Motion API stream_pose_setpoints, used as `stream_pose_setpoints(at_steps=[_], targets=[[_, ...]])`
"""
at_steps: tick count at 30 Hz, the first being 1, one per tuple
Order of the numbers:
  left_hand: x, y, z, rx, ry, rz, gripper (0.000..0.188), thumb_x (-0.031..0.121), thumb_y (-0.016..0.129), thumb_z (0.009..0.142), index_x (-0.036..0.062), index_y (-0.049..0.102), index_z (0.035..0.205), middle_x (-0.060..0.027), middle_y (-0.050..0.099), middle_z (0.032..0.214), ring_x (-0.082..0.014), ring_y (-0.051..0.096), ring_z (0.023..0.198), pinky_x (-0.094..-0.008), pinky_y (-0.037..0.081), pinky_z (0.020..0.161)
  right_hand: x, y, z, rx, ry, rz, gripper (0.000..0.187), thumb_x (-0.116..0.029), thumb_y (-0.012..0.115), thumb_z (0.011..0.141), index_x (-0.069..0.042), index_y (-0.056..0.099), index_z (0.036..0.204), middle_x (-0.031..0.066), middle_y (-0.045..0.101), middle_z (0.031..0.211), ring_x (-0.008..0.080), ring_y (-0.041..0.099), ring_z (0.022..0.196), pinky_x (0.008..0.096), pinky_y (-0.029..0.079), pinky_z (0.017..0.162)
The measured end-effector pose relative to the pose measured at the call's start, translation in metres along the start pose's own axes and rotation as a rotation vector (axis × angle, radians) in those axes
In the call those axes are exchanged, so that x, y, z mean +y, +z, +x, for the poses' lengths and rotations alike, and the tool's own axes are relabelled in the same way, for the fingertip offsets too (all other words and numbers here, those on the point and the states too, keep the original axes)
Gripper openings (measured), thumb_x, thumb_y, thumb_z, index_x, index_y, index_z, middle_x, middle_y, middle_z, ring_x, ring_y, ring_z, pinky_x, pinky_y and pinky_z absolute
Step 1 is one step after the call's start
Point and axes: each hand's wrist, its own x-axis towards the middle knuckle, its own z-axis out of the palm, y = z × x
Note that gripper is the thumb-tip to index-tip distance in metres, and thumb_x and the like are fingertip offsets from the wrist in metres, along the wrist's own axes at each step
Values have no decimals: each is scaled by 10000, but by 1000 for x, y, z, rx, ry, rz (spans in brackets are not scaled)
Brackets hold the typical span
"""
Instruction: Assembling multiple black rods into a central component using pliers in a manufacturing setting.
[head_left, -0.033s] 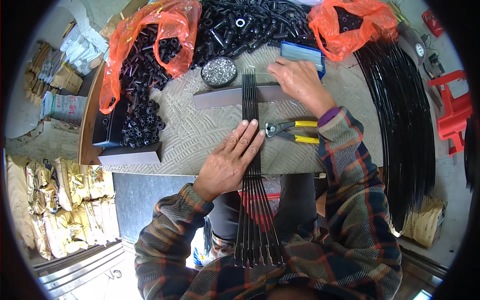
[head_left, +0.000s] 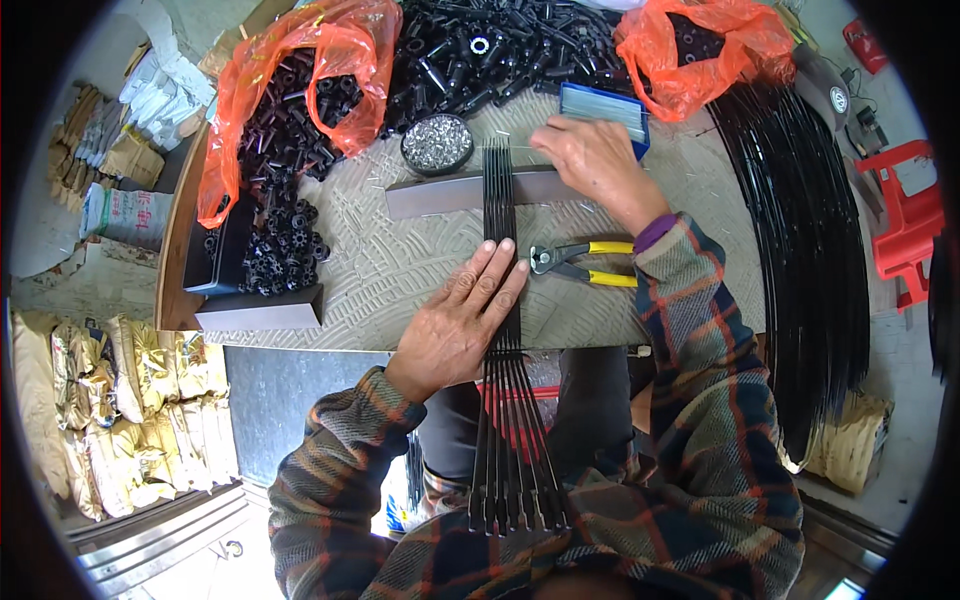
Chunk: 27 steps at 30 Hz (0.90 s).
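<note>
A row of slim black rods [head_left: 500,200] lies side by side across a flat grey metal bar [head_left: 435,195], with their lower ends fanning out past the table edge over my lap. My left hand [head_left: 460,315] rests flat on the rods, fingers stretched out and slightly apart. At the rods' far tips, my right hand [head_left: 595,165] pinches a thin pale wire [head_left: 515,148], which runs crosswise at the tips; whether it passes through them is too small to tell. Yellow-handled cutting pliers [head_left: 585,262] lie just right of the rods. Behind my right hand sits a blue box [head_left: 605,100] of thin pale wires.
A round black dish [head_left: 437,145] holds small silvery pieces. Black parts [head_left: 480,70] are heaped at the back between orange plastic bags [head_left: 350,60]. Long black rods [head_left: 805,250] hang over the right edge; a red stool [head_left: 905,220] stands beyond. Another metal bar [head_left: 262,312] lies front left.
My right hand has shifted very slightly to the left with the thin wire. My left hand stays where it was on the rods.
</note>
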Motion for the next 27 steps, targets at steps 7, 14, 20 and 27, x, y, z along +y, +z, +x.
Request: stream_pose_setpoints(at_steps=[7,14,20,27], targets=[[-1,2,-1,23,13,-24,840,274,637,635,19,278,1350,-188,219,1416,-305,226,1319,-369,222,1067,-6,9,10,183,-90,357,99,-105,551,795,-71,600,874,66,581,788,278,586,742,345,463,607],[3,-6,2,21,8,-122,717,352,506,788,13,248,1364,-160,223,1428,-301,208,1328,-404,168,1074,74,-30,0,143,261,207,125,-164,595,779,-55,613,837,94,599,803,277,584,783,357,457,678],[23,0,-26,33,-1,-162,773,438,515,779,-23,264,1346,-167,240,1418,-311,218,1323,-396,180,1072,76,-25,7,-90,106,96,136,-149,591,744,-36,544,686,108,535,753,292,548,800,390,410,658],[25,6,-26,30,-4,-98,798,488,499,780,-26,266,1344,-169,243,1417,-305,218,1323,-394,173,1075,67,-29,9,8,156,-70,78,-125,501,808,-56,535,799,117,539,793,328,543,796,413,425,656]])
